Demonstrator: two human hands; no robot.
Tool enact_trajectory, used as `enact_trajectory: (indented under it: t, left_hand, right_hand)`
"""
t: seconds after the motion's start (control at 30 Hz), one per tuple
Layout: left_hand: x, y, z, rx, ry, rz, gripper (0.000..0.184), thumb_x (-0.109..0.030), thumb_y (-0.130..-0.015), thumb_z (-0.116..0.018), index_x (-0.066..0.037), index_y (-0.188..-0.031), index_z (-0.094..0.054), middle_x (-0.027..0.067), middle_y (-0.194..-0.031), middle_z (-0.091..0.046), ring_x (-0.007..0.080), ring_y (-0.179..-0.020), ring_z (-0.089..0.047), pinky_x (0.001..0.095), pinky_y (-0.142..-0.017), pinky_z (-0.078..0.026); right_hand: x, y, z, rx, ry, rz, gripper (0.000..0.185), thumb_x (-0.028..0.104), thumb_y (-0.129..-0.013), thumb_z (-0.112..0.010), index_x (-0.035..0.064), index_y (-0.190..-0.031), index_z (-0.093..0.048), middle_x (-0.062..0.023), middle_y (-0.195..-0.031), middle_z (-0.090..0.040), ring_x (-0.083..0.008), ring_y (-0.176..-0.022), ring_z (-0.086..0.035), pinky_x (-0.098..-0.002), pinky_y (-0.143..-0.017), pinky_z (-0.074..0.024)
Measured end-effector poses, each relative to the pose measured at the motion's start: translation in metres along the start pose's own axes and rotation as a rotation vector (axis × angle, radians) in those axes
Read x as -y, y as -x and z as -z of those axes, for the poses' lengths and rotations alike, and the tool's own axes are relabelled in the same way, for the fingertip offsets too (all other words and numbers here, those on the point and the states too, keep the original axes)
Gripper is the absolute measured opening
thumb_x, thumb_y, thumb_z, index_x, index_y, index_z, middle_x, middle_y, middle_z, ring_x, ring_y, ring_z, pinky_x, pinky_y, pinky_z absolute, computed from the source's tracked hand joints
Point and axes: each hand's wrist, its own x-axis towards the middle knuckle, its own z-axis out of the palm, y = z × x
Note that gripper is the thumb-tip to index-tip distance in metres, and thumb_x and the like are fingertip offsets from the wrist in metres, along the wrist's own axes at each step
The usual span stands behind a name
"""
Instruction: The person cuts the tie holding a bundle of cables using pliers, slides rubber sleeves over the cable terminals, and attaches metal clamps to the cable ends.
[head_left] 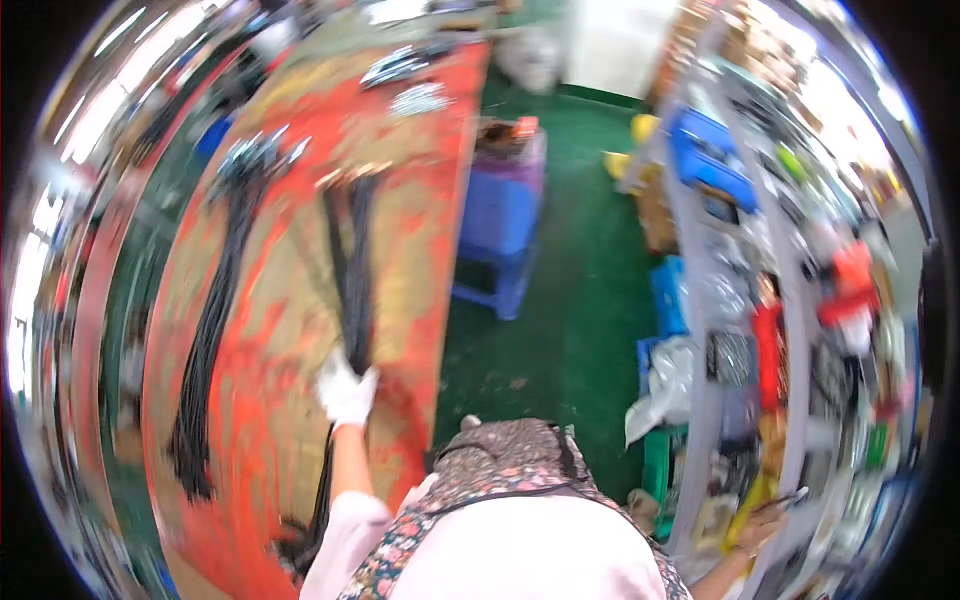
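Observation:
My left hand (346, 390), in a white glove, is closed round the lower part of a bundle of black cables (356, 290) on the red worktable (400, 225). Copper-coloured ends show at the bundle's far end, and its near part runs on below my hand. To the left lies a second long black bundle (222, 310) with silvery ends. My right hand (762, 528) is low at the right, beside the shelf rack (706, 400). Its fingers are blurred, and a thin object shows near them that I cannot make out.
Silvery packets (405, 68) lie at the table's far end. A blue stool (497, 215) with things on it stands by the table's right edge on the green floor. The rack at the right holds blue bins (708, 155), plastic bags and boxes.

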Motion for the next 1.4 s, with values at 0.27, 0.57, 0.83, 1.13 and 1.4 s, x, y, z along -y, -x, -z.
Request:
enact_trajectory:
  t: [0.27, 0.57, 0.83, 1.13, 1.4]
  left_hand:
    - [0.025, 0.004, -0.053, 0.057, 0.130, 0.238, 0.075, -0.041, -0.069, -0.071, -0.003, -0.126, -0.042, 0.0208, -0.111, -0.058, 0.0350, -0.108, -0.054, 0.0446, -0.094, -0.041]
    - [0.073, 0.102, -0.007, -0.036, -0.092, 0.702, 0.089, -0.041, -0.057, -0.080, -0.008, -0.129, -0.041, 0.0143, -0.127, -0.046, 0.0334, -0.124, -0.039, 0.0510, -0.107, -0.024]
    - [0.084, 0.113, -0.020, -0.147, -0.103, 0.714, 0.090, -0.043, -0.052, -0.080, -0.007, -0.126, -0.044, 0.0136, -0.124, -0.048, 0.0330, -0.119, -0.043, 0.0542, -0.103, -0.027]
    - [0.094, 0.126, -0.027, -0.226, -0.067, 0.662, 0.085, -0.045, -0.050, -0.078, -0.007, -0.120, -0.049, 0.0131, -0.118, -0.052, 0.0330, -0.113, -0.047, 0.0547, -0.097, -0.032]
    - [0.100, 0.127, -0.028, -0.249, -0.004, 0.674, 0.084, -0.044, -0.046, -0.080, -0.007, -0.116, -0.053, 0.0118, -0.115, -0.055, 0.0309, -0.109, -0.050, 0.0519, -0.095, -0.034]
  right_hand:
    - [-0.082, 0.100, -0.372, 0.878, -0.083, -1.122, 0.046, 0.033, -0.089, -0.061, 0.0205, -0.131, -0.047, -0.0046, -0.110, -0.055, -0.0168, -0.096, -0.053, -0.0333, -0.080, -0.0465]
    - [-0.009, 0.346, -0.687, 2.316, 0.327, 0.483, 0.047, 0.028, -0.083, -0.066, 0.0060, -0.123, -0.055, -0.0109, -0.114, -0.062, -0.0261, -0.104, -0.058, -0.0347, -0.091, -0.0433]
    - [0.031, 0.468, -0.702, 2.742, 0.174, 1.275, 0.043, 0.023, -0.080, -0.066, 0.0209, -0.122, -0.058, -0.0108, -0.107, -0.058, -0.0321, -0.101, -0.052, -0.0401, -0.090, -0.0429]
    - [0.078, 0.489, -0.684, 2.560, 0.314, 1.801, 0.045, 0.025, -0.078, -0.069, 0.0273, -0.122, -0.057, -0.0050, -0.107, -0.057, -0.0278, -0.103, -0.050, -0.0455, -0.085, -0.0409]
    - [0.064, 0.517, -0.703, 2.662, 0.366, 1.976, 0.030, 0.034, -0.083, -0.065, 0.0140, -0.104, -0.061, -0.0096, -0.091, -0.060, -0.0312, -0.087, -0.059, -0.0418, -0.075, -0.0470]
